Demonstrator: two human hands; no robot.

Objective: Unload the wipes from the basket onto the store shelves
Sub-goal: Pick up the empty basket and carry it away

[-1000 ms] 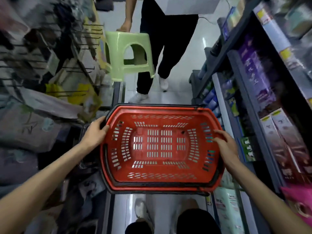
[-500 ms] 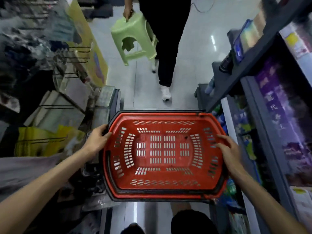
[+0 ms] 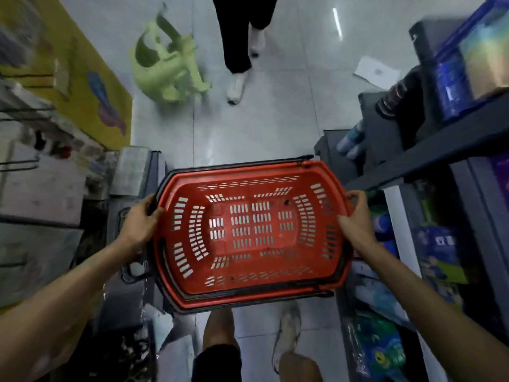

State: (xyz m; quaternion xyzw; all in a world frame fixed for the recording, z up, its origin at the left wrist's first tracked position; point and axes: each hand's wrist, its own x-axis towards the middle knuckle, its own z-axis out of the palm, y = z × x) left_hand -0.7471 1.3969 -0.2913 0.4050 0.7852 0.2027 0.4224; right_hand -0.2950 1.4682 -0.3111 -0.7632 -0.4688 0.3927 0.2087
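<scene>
This is a shop. Dark metal shelves (image 3: 440, 150) stocked with wrapped, printed packs (image 3: 440, 260) line the right of a narrow, pale, glossy tiled floor (image 3: 261, 128). Wire hooks (image 3: 30, 76) carry goods on the left. The red slotted basket (image 3: 242, 175) is the carrying kind that shops supply.

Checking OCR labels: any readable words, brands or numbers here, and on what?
No text is legible.
On the blue pack, right side: white print, blurred.
On the paper sheet on the floor: dark mark, too small.
On the yellow poster: shapes only, blurred.
On the red basket: no label shows.
</scene>
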